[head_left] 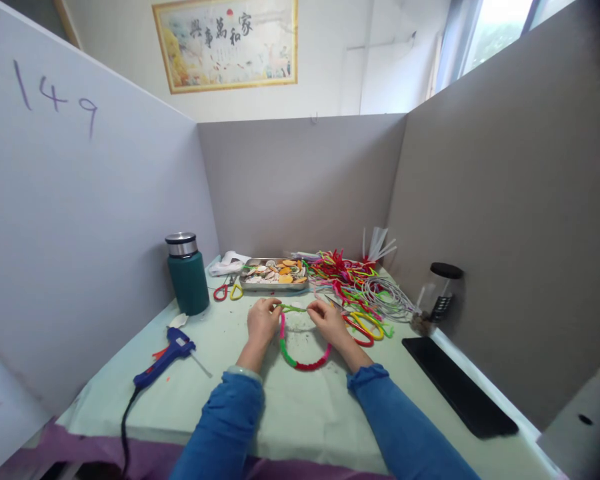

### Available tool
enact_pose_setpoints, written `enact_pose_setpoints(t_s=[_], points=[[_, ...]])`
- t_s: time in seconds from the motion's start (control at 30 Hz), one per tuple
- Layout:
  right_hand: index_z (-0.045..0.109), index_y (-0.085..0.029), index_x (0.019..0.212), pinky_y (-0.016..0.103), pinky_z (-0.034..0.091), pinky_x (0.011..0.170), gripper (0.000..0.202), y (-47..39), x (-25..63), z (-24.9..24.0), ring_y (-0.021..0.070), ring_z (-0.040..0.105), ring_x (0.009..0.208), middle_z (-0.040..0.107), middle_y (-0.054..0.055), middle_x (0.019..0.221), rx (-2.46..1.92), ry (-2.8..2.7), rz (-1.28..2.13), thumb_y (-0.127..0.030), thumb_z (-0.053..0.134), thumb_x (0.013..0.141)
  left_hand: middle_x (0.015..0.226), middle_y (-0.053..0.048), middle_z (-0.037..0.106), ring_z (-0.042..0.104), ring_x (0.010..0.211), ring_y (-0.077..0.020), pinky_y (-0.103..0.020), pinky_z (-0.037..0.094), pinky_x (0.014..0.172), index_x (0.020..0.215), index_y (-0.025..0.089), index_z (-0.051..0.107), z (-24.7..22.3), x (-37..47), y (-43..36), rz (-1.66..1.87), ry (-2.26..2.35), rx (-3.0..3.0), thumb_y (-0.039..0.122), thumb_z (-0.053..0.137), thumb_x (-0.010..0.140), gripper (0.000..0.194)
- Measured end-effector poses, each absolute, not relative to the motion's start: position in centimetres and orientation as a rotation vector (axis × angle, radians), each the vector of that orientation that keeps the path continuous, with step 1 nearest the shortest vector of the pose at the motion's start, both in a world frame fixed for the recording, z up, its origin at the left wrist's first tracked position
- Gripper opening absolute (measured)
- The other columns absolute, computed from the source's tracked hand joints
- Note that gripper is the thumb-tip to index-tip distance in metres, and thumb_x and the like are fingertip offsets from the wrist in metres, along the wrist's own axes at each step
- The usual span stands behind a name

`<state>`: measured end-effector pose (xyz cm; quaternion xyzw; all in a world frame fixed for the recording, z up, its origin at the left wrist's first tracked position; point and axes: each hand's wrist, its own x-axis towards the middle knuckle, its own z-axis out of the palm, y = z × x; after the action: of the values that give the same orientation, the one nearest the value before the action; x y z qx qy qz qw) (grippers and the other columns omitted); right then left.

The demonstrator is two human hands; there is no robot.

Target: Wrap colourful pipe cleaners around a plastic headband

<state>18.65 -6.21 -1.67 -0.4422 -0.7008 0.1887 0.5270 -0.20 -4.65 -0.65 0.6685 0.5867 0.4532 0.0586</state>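
Note:
Over the middle of the table, my left hand [263,325] pinches one end of a thin green pipe cleaner [294,309]. The fingers of my right hand [329,323] are closed on its other end. Below hangs or lies a curved hoop [307,367] wrapped in pink, green and red fuzzy sections, its two ends rising toward my hands. Whether the green strand is joined to the hoop is hidden by my fingers. Right beside my right hand lie scissors with red and yellow handles [367,327].
At the back are a metal tray [275,287] of small flat pieces, smaller scissors [221,292], and a heap of coloured pipe cleaners [343,270]. On the left stand a green bottle [187,283] and a blue glue gun [165,363]. A jar [437,297] and black slab [457,387] are right.

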Motion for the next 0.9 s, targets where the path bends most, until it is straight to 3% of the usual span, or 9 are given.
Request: enact_pose_setpoints(t_s=[0.13, 0.27, 0.47, 0.67, 0.9], points=[[0.061, -0.019, 0.073, 0.026, 0.038, 0.057, 0.014, -6.1, 18.7, -2.1, 0.015, 0.052, 0.059, 0.058, 0.0, 0.063, -1.087, -1.693, 0.441, -0.025, 0.048, 0.077, 0.063, -0.002, 0.064, 0.054, 0.059, -0.0133, -0.023, 0.036, 0.061, 0.085, 0.021, 0.072, -0.7, -0.1, -4.5, 1.333, 1.677, 1.83, 0.022, 0.057, 0.073, 0.018], [0.062, -0.02, 0.071, 0.026, 0.038, 0.057, 0.013, -5.8, 18.7, -2.6, 0.0158, 0.054, 0.06, 0.06, 0.0, 0.063, -1.144, -1.699, 0.45, -0.023, 0.049, 0.075, 0.081, -0.004, 0.068, 0.058, 0.074, -0.0156, -0.026, 0.041, 0.073, 0.089, 0.02, 0.07, -0.2, 0.6, -5.1, 1.477, 1.426, 2.024, 0.017, 0.057, 0.073, 0.021], [0.062, -0.018, 0.07, 0.026, 0.039, 0.058, 0.014, -5.5, 18.6, -2.8, 0.0158, 0.054, 0.06, 0.06, 0.001, 0.063, -1.181, -1.661, 0.52, -0.024, 0.05, 0.074, 0.106, -0.004, 0.066, 0.057, 0.094, -0.0167, -0.029, 0.04, 0.086, 0.121, 0.024, 0.056, 0.0, 1.2, -5.8, 1.378, 1.196, 2.257, 0.01, 0.052, 0.076, 0.047], [0.063, -0.018, 0.073, 0.026, 0.039, 0.058, 0.017, -5.6, 18.6, -2.6, 0.0161, 0.054, 0.061, 0.061, 0.001, 0.064, -1.186, -1.63, 0.517, -0.027, 0.048, 0.075, 0.087, -0.006, 0.064, 0.053, 0.086, -0.0198, -0.032, 0.037, 0.078, 0.105, 0.023, 0.066, -0.9, 1.4, -5.6, 1.259, 1.443, 2.537, 0.018, 0.057, 0.078, 0.029], [0.063, -0.018, 0.072, 0.026, 0.039, 0.058, 0.016, -5.6, 18.5, -2.6, 0.0157, 0.054, 0.061, 0.061, 0.001, 0.064, -1.221, -1.617, 0.485, -0.026, 0.049, 0.075, 0.082, -0.008, 0.056, 0.047, 0.086, -0.0221, -0.035, 0.031, 0.074, 0.079, 0.022, 0.07, 0.2, 2.0, -6.9, 1.174, 1.726, 2.696, 0.024, 0.058, 0.078, 0.012]])
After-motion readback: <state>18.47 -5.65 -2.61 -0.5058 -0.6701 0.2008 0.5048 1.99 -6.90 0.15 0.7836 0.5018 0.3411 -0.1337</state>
